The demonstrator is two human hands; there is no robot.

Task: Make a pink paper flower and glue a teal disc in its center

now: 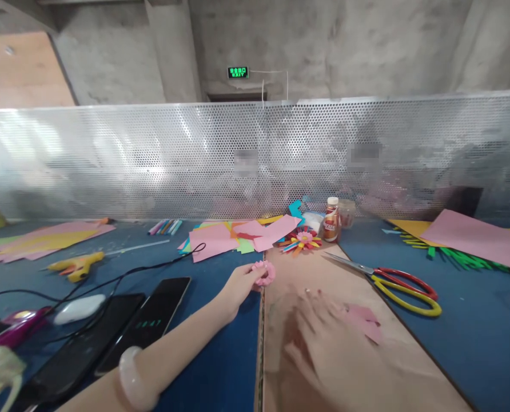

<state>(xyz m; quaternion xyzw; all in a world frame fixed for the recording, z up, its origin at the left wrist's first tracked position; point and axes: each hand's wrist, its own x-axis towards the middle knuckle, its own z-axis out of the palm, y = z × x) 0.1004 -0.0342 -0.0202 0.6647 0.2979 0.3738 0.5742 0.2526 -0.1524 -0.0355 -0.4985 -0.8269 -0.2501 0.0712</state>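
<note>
Between the thumb and fingers of my left hand (243, 286) is a pink paper ring with a frilled edge (267, 272), held over the far left edge of the cardboard sheet (298, 269). My right hand (330, 337) hovers over or rests on the cardboard, slightly blurred, its fingers stretched out and apart with nothing visible in them. Partly behind it lies a small piece of pink paper (369, 323). Scissors with one red and one yellow handle (379, 274) lie across the right edge of the cardboard.
At the back are pink paper sheets (214, 240), a colourful paper flower (304, 240) and a brown jar (331, 220). On the left lie a yellow glue gun (77, 266), cables and two phones (152, 320). Pink paper (478, 240) covers green strips at right. A perforated metal partition (173, 160) stands behind.
</note>
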